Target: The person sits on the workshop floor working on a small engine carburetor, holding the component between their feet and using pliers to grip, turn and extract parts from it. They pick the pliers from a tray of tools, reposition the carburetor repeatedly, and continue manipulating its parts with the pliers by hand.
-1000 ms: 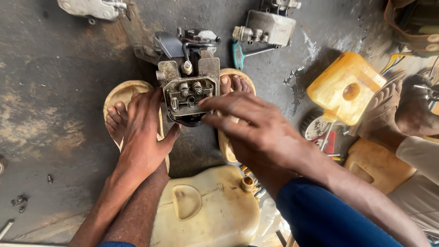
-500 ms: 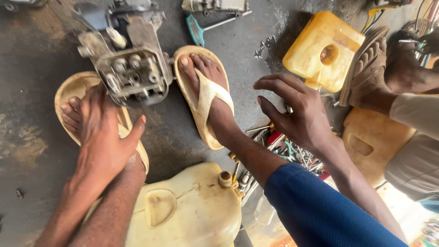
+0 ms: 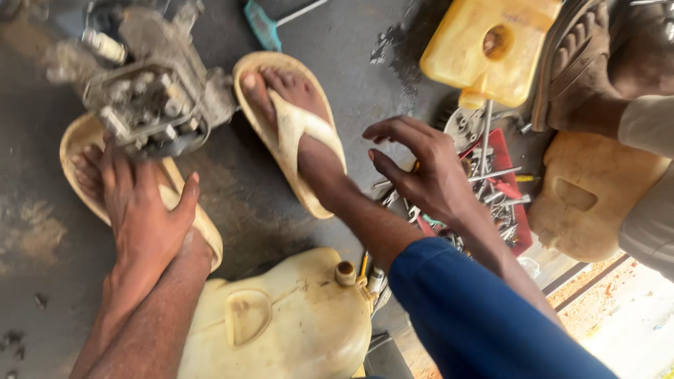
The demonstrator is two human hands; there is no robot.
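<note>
A pale tank [image 3: 281, 323] is lying at bottom centre. The left hand [image 3: 144, 217] is resting flat, fingers spread, just below the engine part [image 3: 151, 105] at upper left. The right hand [image 3: 421, 168] is hovering, fingers apart and holding nothing, over the red tool tray [image 3: 509, 165] at centre right.

Left hand [image 3: 144, 214] flat and low, fingers stretched forward, thumb splayed out wide, forearm bare. Right hand [image 3: 421, 172] hovers further out, fingers curled loose and apart, grip empty, arm in a blue sleeve.
</note>
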